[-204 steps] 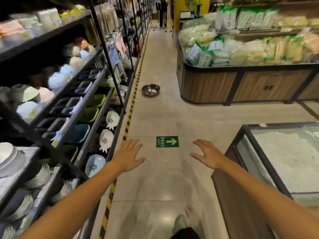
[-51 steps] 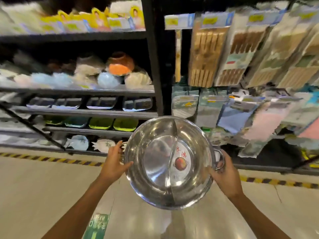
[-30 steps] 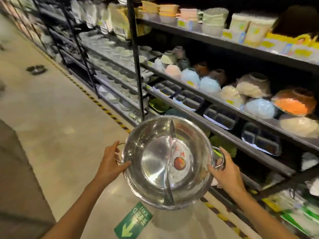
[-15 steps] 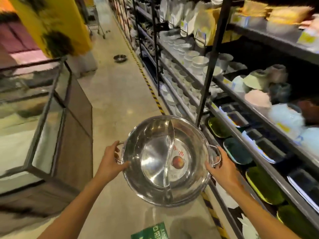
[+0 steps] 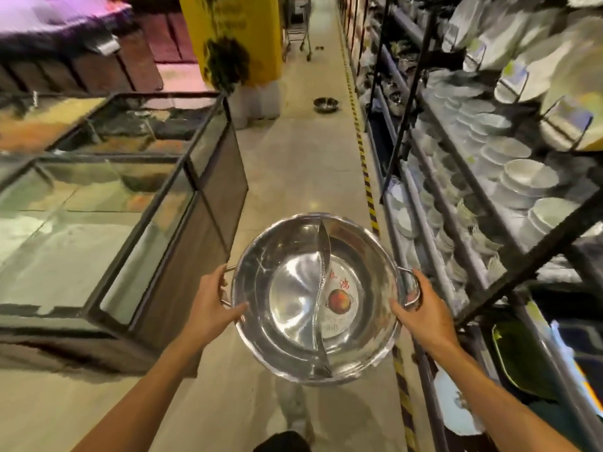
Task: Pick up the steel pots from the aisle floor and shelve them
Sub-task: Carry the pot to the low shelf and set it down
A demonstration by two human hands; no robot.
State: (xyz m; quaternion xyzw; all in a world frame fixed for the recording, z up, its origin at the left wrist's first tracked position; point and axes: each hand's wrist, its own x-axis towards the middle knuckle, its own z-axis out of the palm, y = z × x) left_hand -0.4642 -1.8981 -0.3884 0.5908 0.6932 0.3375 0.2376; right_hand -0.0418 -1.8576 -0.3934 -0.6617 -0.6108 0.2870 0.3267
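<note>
I hold a wide steel pot [image 5: 293, 298] level in front of me, above the aisle floor. It has a curved divider down its middle and a round label in the right half. My left hand [image 5: 208, 305] grips its left loop handle and my right hand [image 5: 421, 311] grips the right one. A second steel pot [image 5: 325, 104] stands on the floor far down the aisle, close to the striped floor line.
Black shelving [image 5: 463, 203] stacked with white bowls and plates runs along my right. A glass-topped freezer case [image 5: 137, 203] stands on my left. A yellow pillar [image 5: 235, 37] and a trolley [image 5: 298, 31] are far ahead. A yellow-black stripe [image 5: 367, 177] edges the shelves.
I picked the pot off the floor with both hands and turned around; the shelves that faced me now lie on my right and the aisle with the second pot stretches ahead.
</note>
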